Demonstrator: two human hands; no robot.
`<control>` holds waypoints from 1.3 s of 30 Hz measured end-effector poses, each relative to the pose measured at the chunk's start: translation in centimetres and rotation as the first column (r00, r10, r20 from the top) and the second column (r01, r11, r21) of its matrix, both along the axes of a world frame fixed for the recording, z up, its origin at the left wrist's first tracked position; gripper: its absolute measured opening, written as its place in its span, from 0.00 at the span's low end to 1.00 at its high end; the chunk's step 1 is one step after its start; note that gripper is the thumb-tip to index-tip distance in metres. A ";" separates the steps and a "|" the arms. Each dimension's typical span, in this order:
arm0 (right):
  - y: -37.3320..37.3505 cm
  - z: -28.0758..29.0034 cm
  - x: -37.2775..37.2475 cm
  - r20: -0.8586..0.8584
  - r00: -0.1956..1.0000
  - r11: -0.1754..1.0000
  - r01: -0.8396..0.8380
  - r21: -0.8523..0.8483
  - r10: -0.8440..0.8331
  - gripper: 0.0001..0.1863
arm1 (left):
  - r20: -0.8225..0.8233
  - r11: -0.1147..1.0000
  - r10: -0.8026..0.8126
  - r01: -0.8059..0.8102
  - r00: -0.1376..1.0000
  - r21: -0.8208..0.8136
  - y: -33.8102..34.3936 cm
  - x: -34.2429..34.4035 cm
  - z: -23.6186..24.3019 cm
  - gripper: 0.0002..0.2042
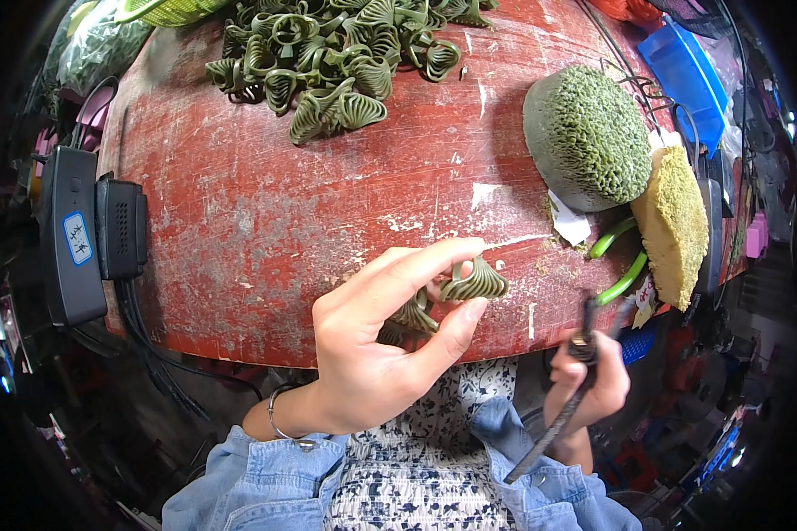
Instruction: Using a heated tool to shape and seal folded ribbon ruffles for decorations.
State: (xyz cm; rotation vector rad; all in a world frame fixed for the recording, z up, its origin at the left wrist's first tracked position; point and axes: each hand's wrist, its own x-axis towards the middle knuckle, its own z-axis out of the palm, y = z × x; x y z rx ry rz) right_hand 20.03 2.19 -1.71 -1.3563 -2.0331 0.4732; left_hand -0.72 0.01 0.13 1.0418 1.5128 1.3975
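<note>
Over the table's near edge, my left hand (372, 332) pinches a green ribbed, looped piece (476, 280) between thumb and fingers. More green ribbing shows inside the curl of the same hand, partly hidden by the fingers. My right hand (598, 380), lower and to the right, is closed around a thin dark rod-like tool (553, 434) with a brassy part near the fingers. Motion blurs its upper end, so I cannot tell its exact kind. The tool is apart from the ribbed piece. A pile of similar green looped pieces (328, 57) lies at the far side.
On the worn red table (266, 212) stand a round green rough-topped block (598, 137) and a yellowish crumbly block (673, 230). Bright green handles (624, 279) lie beside them. A blue plastic bin (686, 75) sits far right. Black devices (75, 234) with cables line the left edge.
</note>
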 end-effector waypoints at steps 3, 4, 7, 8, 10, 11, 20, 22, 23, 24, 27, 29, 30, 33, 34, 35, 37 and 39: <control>0.8 1.0 0.9 -0.207 0.910 0.930 0.367 -0.008 -0.360 0.21 | 0.014 1.000 0.007 -0.007 1.000 0.003 0.0 0.0 -0.2 0.16; 1.4 1.6 1.1 -0.230 0.838 0.862 0.507 -0.007 -0.494 0.16 | 0.021 1.000 0.007 -0.007 1.000 0.003 -0.1 0.0 -0.1 0.16; 3.1 1.9 3.9 0.027 0.787 0.786 0.614 0.071 -0.617 0.10 | 0.021 1.000 0.002 -0.002 1.000 -0.001 -0.1 0.0 0.1 0.16; 3.5 1.2 4.9 0.129 0.798 0.807 0.573 0.140 -0.589 0.08 | 0.013 1.000 -0.002 0.002 1.000 -0.009 -0.1 0.0 0.2 0.16; 3.4 0.8 4.8 0.105 0.803 0.807 0.566 0.169 -0.586 0.09 | 0.022 1.000 -0.009 0.009 1.000 -0.023 -0.1 0.0 0.1 0.16; 2.9 1.0 4.1 -0.023 0.803 0.795 0.594 0.122 -0.596 0.09 | 0.032 0.999 -0.013 0.014 0.999 -0.039 -0.1 0.1 0.1 0.16; 0.7 0.8 -0.9 0.032 0.984 0.984 -0.174 0.031 0.173 0.22 | -0.016 0.999 -0.004 0.005 1.000 0.047 0.2 0.0 -0.3 0.16; 0.9 0.8 -0.9 0.029 0.984 0.984 -0.176 0.030 0.175 0.22 | -0.018 0.999 0.000 0.001 1.000 0.036 0.0 0.0 -0.1 0.16; 1.0 0.9 -1.0 0.027 0.983 0.983 -0.180 0.027 0.179 0.22 | -0.018 1.000 -0.002 0.003 1.000 0.027 0.0 0.0 -0.1 0.15; 1.0 1.0 -1.1 0.048 0.982 0.982 -0.185 0.035 0.183 0.22 | -0.015 1.000 -0.002 0.003 1.000 0.026 0.0 -0.1 0.0 0.15; 1.2 1.1 -1.2 0.085 0.979 0.981 -0.189 0.053 0.184 0.22 | -0.016 1.000 -0.001 0.001 1.000 0.003 0.0 -0.1 0.2 0.15; 1.2 1.1 -1.1 0.101 0.979 0.981 -0.186 0.063 0.179 0.21 | 0.001 0.998 0.066 -0.066 0.998 -0.003 0.2 0.2 0.1 0.16; 1.2 1.2 -1.1 0.121 0.976 0.980 -0.191 0.055 0.183 0.21 | 0.000 0.998 0.067 -0.067 0.998 -0.004 0.1 0.2 0.1 0.16; 1.2 1.4 -1.2 0.147 0.971 0.980 -0.196 0.033 0.189 0.22 | -0.004 0.997 0.071 -0.071 0.997 -0.005 0.1 0.2 0.1 0.16; 1.2 1.5 -1.2 0.155 0.969 0.980 -0.196 0.019 0.191 0.22 | -0.003 0.998 0.065 -0.065 0.998 -0.014 0.1 0.1 0.2 0.16; 1.2 1.4 -1.2 0.155 0.970 0.981 -0.195 0.019 0.189 0.22 | -0.002 0.998 0.059 -0.059 0.998 -0.023 0.1 0.1 0.2 0.17; 1.2 1.4 -1.2 0.142 0.973 0.982 -0.189 0.027 0.183 0.22 | 0.011 0.998 0.056 -0.056 0.998 -0.015 0.1 0.1 0.2 0.17; 1.2 1.5 -1.4 0.145 0.973 0.982 -0.187 0.029 0.181 0.22 | 0.025 0.999 0.054 -0.054 0.998 -0.006 0.0 0.1 0.2 0.17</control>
